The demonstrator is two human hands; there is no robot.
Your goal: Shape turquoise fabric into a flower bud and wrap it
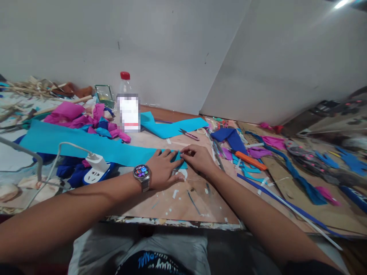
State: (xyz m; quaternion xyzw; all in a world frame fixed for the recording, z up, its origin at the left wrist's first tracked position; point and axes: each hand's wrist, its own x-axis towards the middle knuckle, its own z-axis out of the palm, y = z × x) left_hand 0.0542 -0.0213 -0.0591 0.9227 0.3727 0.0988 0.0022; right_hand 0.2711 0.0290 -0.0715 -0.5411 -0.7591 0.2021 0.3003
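Your forearms enter cut off at the lower edge. Your left hand (163, 170), a round smartwatch (141, 172) at the wrist, lies flat on the near end of the long turquoise paper strip (86, 143), hiding its fold. Your right hand (199, 158) pinches the strip's pointed tip, fingers curled. Beyond lie small scissors (188, 134), then a red-capped clear plastic bottle (128, 103), label blurred.

The bottle's label (128, 113) is blurred out, unreadable. The end of the blue paper strip (86, 145) lies hidden beneath the left hand (163, 170) and right hand (197, 158). The watch face (141, 171) is too small to read.
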